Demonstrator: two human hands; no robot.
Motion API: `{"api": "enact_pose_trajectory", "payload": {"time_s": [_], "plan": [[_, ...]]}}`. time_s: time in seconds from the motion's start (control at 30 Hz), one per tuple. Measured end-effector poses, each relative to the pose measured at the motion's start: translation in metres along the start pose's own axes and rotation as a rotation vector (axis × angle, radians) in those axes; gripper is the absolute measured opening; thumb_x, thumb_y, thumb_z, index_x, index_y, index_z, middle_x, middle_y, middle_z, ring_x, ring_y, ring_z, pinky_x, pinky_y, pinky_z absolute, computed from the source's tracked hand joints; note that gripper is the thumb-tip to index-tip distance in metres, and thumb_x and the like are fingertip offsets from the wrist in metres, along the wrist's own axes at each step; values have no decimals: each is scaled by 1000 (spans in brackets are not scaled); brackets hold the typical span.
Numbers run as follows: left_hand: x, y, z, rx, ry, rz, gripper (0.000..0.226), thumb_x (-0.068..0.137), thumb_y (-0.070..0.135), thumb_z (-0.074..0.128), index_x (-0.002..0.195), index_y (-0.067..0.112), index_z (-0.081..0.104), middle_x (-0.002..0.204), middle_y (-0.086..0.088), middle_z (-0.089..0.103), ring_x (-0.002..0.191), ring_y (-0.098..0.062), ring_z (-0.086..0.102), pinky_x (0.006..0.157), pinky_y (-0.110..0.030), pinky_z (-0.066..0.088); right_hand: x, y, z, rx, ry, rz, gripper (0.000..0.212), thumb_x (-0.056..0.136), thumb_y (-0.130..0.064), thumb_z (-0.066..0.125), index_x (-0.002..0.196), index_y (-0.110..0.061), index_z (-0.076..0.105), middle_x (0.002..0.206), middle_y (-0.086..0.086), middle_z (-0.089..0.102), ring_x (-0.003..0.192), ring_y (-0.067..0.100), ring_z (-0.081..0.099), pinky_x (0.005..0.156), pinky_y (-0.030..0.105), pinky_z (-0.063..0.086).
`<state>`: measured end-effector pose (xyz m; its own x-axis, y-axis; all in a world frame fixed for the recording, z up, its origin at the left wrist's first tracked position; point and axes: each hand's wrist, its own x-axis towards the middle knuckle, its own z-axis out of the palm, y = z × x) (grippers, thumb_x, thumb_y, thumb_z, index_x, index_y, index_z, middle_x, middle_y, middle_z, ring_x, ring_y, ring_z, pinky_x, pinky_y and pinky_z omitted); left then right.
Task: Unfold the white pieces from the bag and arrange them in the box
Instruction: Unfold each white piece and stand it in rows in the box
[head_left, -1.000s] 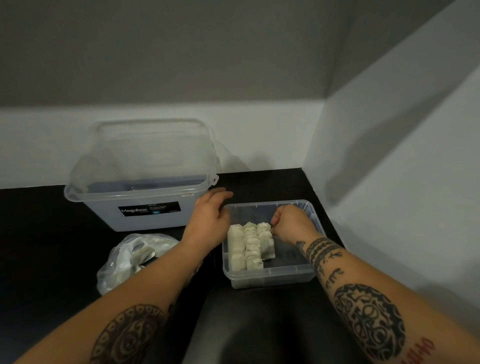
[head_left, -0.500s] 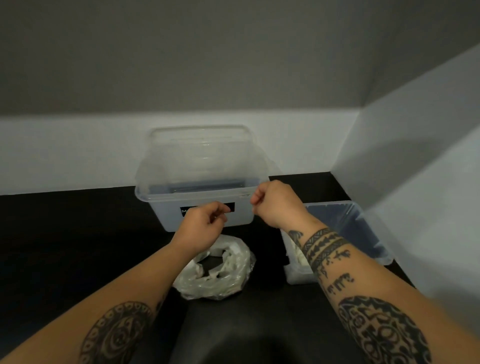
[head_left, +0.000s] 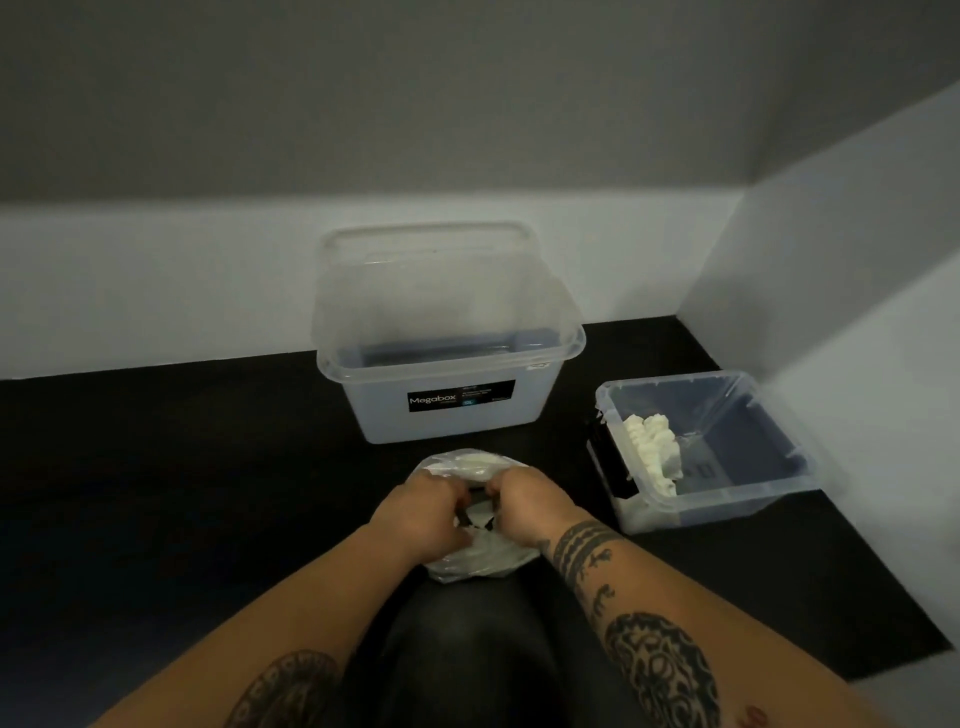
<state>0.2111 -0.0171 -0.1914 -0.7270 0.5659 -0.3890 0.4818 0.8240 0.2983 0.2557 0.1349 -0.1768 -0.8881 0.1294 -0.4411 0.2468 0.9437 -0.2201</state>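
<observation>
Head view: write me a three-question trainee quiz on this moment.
1. What word is printed on the large tub?
2. True or false: the left hand and the right hand both grip the plastic bag.
3. The stacked white pieces lie in: A the small box; B the large tub; C on the bare table.
Key: 1 Megabox; 2 true; 3 A.
</observation>
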Motion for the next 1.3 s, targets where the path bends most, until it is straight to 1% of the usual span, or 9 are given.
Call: {"api": "enact_pose_trajectory", "payload": {"time_s": [0.17, 0.37, 0.53, 0.6, 0.7, 0.8, 0.9, 1.1, 1.3], "plan": [[7, -6, 13, 16, 16, -65, 52, 77, 50, 73, 124, 37, 58, 135, -2, 49, 113, -20, 56, 95, -39, 54, 2, 2, 4, -155, -32, -77, 34, 93, -19, 65, 128, -17, 66, 128, 8, 64, 118, 26, 61, 100, 35, 48], [6, -12, 11, -231, 65, -45, 43, 77, 44, 75, 119, 40, 65, 126, 6, 59, 109, -14, 60, 93, -36, 56, -1, 7, -3, -10, -18, -76, 19, 94, -24, 65, 109, -21, 75, 110, 6, 70, 103, 21, 65, 89, 33, 53], [5, -9, -4, -993, 152, -161, 28, 97, 12, 57, 117, 21, 74, 112, -6, 75, 101, -18, 70, 96, -35, 55, -5, 12, -15, 470, 90, -35, 13, 89, -29, 75, 102, -26, 75, 93, -3, 71, 81, 10, 67, 74, 29, 57], [2, -3, -12, -1344, 126, -208, 28, 101, 17, 52, 120, 12, 72, 106, -12, 77, 96, -21, 71, 87, -35, 56, -8, 9, -23, 714, 100, -7, 8, 90, -24, 75, 95, -18, 74, 89, 2, 72, 75, 12, 67, 74, 35, 60], [-5, 7, -25, -1755, -45, -210, 40, 106, 40, 45, 126, 13, 66, 112, -10, 76, 100, -26, 73, 89, -42, 54, -14, 2, -35, 939, 60, -5, 4, 91, -18, 74, 91, -15, 71, 87, 3, 71, 74, 10, 65, 67, 27, 57], [-9, 13, -28, -1968, -197, -151, 46, 106, 50, 41, 126, 16, 64, 119, -14, 75, 95, -33, 74, 89, -52, 57, -17, -9, -40, 1052, 76, -21, 22, 86, -13, 80, 105, -9, 70, 95, 7, 75, 73, 10, 69, 60, 22, 55], [-5, 15, -24, -2017, -165, -196, 47, 108, 43, 41, 135, 9, 59, 122, -17, 73, 93, -31, 76, 80, -48, 63, -20, -20, -37, 1154, 135, -11, 33, 81, -8, 83, 110, -4, 66, 102, 13, 75, 82, 23, 76, 70, 32, 64], [-4, -5, -9, -2079, 86, -452, 31, 106, 32, 53, 125, 7, 59, 90, -10, 76, 82, -24, 73, 56, -31, 61, -24, -11, -22, 934, 346, 115, 15, 96, -21, 68, 110, -16, 68, 99, 1, 71, 77, 12, 72, 67, 24, 61], [-7, -10, 5, -1927, 187, -557, 28, 104, 31, 56, 122, 11, 61, 85, -8, 70, 58, -14, 60, 55, -28, 52, -23, -28, 19, 147, -40, 191, 56, 93, -55, 62, 129, -12, 61, 126, 5, 64, 118, 23, 60, 95, 32, 47]]}}
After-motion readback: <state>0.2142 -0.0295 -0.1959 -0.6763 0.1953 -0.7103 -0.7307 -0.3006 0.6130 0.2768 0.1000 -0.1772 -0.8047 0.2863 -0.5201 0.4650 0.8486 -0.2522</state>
